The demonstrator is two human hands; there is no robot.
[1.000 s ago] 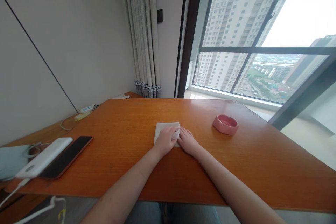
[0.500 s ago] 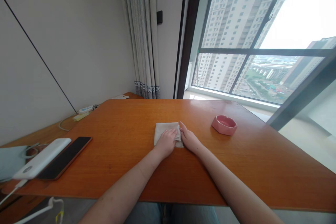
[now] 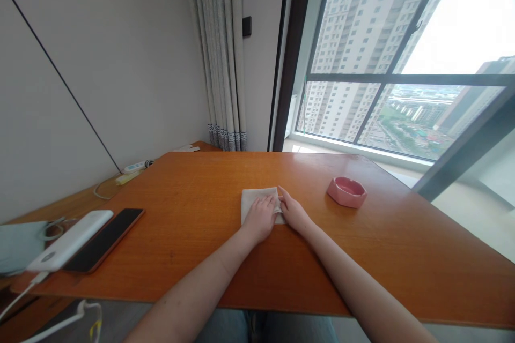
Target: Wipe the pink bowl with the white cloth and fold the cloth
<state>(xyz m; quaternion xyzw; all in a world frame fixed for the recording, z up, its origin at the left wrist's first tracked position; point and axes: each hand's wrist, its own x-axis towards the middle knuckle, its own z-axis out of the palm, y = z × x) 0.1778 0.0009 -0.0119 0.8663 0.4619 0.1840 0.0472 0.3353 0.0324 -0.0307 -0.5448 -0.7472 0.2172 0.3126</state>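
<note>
A folded whitish cloth (image 3: 250, 201) lies flat on the brown wooden table (image 3: 193, 193), in front of me. My left hand (image 3: 260, 218) rests on top of it, fingers stretched out and pressing on the cloth's right half. At the cloth's right edge is my right hand (image 3: 295, 213), with its fingers extended and touching the side of the folded layers. Part of the cloth is hidden under my left hand.
A pink ashtray (image 3: 346, 193) stands to the right on the table. At the left edge lie a black phone (image 3: 105, 240) and a white power bank (image 3: 70, 241) with a cable. A power strip (image 3: 134, 167) sits behind, near the wall; a window is at right.
My left hand has shifted slightly on the cloth, its fingers now flatter and nearer the right edge. The whole view has moved a little.
</note>
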